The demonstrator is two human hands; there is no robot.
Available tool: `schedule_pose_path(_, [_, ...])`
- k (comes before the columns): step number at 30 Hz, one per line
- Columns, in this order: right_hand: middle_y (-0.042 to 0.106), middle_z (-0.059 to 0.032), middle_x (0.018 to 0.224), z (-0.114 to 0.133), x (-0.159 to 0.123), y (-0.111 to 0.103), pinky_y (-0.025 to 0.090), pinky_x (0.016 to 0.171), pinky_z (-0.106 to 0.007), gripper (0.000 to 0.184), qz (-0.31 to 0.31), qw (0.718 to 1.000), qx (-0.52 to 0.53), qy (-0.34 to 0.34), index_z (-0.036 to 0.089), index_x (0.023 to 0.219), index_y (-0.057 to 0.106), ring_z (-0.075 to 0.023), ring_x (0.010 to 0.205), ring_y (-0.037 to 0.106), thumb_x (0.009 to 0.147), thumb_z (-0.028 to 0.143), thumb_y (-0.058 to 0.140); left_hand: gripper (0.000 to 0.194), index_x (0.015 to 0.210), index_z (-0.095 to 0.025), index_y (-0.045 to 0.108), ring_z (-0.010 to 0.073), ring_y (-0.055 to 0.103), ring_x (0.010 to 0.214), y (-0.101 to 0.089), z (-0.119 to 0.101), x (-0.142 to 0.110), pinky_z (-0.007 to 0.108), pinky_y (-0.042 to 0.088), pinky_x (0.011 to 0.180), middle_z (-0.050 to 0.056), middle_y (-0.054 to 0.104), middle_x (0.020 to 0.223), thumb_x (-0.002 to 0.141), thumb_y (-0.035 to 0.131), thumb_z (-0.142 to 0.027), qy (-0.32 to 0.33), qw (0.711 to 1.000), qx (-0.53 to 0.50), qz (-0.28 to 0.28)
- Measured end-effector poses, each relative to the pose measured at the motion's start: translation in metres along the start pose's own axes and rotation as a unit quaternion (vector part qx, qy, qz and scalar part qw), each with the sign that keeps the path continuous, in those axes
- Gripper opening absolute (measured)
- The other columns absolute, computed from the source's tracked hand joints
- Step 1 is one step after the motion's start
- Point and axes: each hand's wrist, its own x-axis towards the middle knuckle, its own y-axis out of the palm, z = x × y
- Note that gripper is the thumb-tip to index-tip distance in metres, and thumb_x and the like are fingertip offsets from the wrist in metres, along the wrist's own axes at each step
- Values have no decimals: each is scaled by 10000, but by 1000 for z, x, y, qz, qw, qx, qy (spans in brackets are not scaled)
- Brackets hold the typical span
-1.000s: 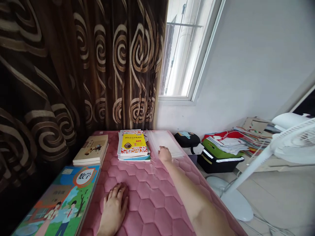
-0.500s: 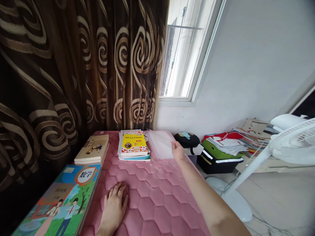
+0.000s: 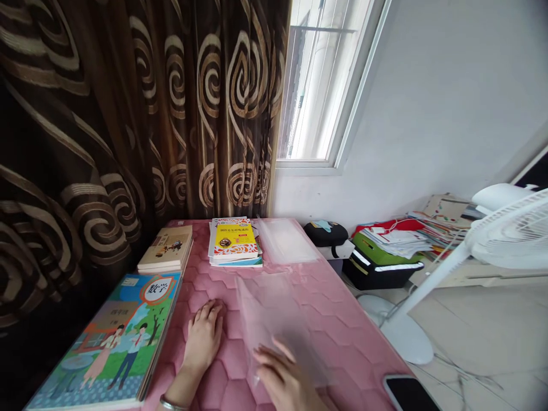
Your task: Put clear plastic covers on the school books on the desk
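There lay our loose clear plastic sleeve [image 3: 274,302] on the pink mattress [image 3: 342,319], long axis pointing away from us, our nearer right hand [image 3: 283,377] over its near end, fingers apart, our left hand [image 3: 204,337] flat to its left.

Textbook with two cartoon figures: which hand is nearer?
Left: the left hand lies just right of the textbook; the right hand is farther right, at the translucent sheet.

The plastic sheet [image 3: 278,305] is cloudy white, the mattress [image 3: 355,342] pink with hexagons, the curtain [image 3: 171,114] dark brown with tan swirls, the textbook [image 3: 115,337] mainly 2 colours, blue and green.
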Motion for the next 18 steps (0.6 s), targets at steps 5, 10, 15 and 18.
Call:
schedule_pose_path(5, [707,-9,1165,15,12,4,436,1035,-370,95,112,992,63,1,284,905,695,-207,1113,630,814,258,689,382,1221,-243,623,218,531,1213,0,-1,-1,436,424,999,77,588,1337,960,345,-225,-1,1000,0,-4])
schedule_pose_path(10, [719,-57,1090,-30,51,-50,478,916,-321,251,39,973,56,222,264,1027,695,-201,1033,651,940,325,467,379,1239,-227,609,220,526,1222,1,-1,-1,426,412,1008,79,579,1353,964,349,-229,-1,1000,12,1])
schedule_pose_path(15, [698,-185,1103,-97,35,-60,500,801,-350,330,9,872,-133,471,143,1079,663,-284,1003,670,885,368,518,372,1236,-232,610,225,525,1219,0,-5,-3,425,415,1002,75,577,1358,958,363,-232,-6,1000,21,1])
schedule_pose_path(18, [730,-129,997,-110,16,-52,499,758,-338,264,52,875,-101,471,179,998,650,-272,938,686,835,373,574,370,1231,-222,609,232,526,1220,0,-6,-3,434,417,1005,79,579,1354,955,363,-230,-8,1000,20,1])
